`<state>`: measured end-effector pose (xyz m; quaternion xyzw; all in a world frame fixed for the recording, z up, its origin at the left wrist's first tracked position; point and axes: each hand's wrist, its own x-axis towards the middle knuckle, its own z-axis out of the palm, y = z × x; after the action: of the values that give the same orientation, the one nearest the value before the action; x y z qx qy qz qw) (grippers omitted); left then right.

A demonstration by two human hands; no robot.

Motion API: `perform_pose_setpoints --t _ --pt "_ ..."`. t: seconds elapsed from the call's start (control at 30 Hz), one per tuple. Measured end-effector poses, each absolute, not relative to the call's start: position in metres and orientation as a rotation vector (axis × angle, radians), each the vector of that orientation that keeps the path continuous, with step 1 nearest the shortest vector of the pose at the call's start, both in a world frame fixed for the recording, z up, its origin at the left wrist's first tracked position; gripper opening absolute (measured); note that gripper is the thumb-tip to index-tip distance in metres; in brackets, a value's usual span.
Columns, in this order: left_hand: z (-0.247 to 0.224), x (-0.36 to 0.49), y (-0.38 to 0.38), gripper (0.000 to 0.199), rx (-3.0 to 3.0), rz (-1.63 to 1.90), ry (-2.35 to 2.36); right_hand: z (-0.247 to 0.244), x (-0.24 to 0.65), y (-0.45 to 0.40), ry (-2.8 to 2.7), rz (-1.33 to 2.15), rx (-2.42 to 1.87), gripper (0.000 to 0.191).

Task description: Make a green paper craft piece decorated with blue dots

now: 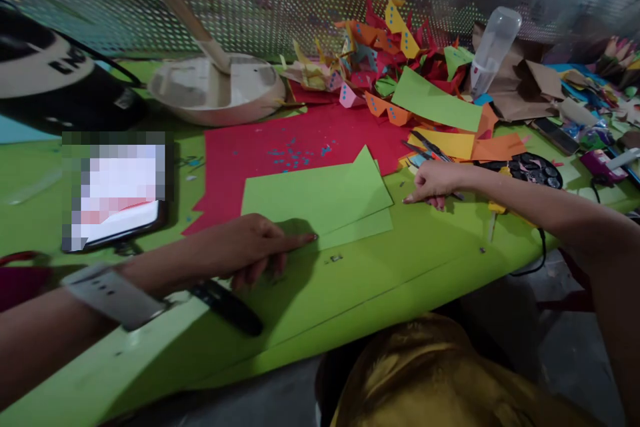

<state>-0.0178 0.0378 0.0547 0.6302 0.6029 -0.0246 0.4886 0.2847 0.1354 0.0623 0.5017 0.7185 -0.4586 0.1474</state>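
A light green sheet of paper (305, 197) lies folded over, with a pointed corner at the top and a lower layer showing along its near edge. My left hand (260, 243), with a pale watch strap on the wrist, has its index finger stretched onto the paper's near edge; the other fingers are loosely curled. Just beyond the paper's right corner, my right hand (436, 180) points its index finger down at the table, apart from the sheet. I see nothing held in either hand. Beneath the left wrist lies a black pen-like object (233, 310).
Red paper (235, 153) with blue scraps lies under the green sheet. Cut, folded colored papers (380, 47) pile up behind it, near a clear bottle (495, 50). A phone (160, 217), a round pan-like dish (260, 107) and scissors (433, 145) also lie around.
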Motion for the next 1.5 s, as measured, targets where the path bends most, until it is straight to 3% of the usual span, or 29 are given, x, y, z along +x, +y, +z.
perform_pose_setpoints --t 0.3,0.37,0.43,0.53,0.63,0.8,0.97,1.17,1.5 --pt "0.056 -0.013 0.040 0.056 1.440 -0.063 1.559 0.080 0.291 0.119 2.372 -1.250 1.577 0.036" --pt "0.060 -0.011 0.043 0.056 1.490 -0.021 1.556 0.086 0.301 0.118 2.642 -0.964 1.757 0.031" --pt "0.065 -0.011 0.043 0.057 1.553 -0.033 1.564 0.085 0.313 0.122 2.819 -0.417 1.956 0.030" --pt "0.068 -0.012 0.037 0.058 1.952 0.014 1.712 0.074 0.331 0.127 2.670 0.053 2.058 0.040" --pt "0.058 -0.006 0.027 0.060 2.519 0.127 1.885 0.061 0.339 0.130 2.536 0.061 2.015 0.047" --pt "0.018 0.012 0.021 0.079 2.950 0.435 1.348 0.058 0.340 0.135 2.485 0.017 1.954 0.026" --pt "-0.007 0.012 0.024 0.079 2.925 0.365 1.252 0.070 0.339 0.127 2.614 0.042 2.039 0.020" --pt "-0.008 0.002 0.021 0.086 2.891 0.374 1.276 0.052 0.306 0.083 2.922 0.087 1.833 0.032" --pt "-0.015 0.000 0.019 0.087 2.889 0.458 1.303 0.027 0.294 0.066 2.736 0.444 1.676 0.031"
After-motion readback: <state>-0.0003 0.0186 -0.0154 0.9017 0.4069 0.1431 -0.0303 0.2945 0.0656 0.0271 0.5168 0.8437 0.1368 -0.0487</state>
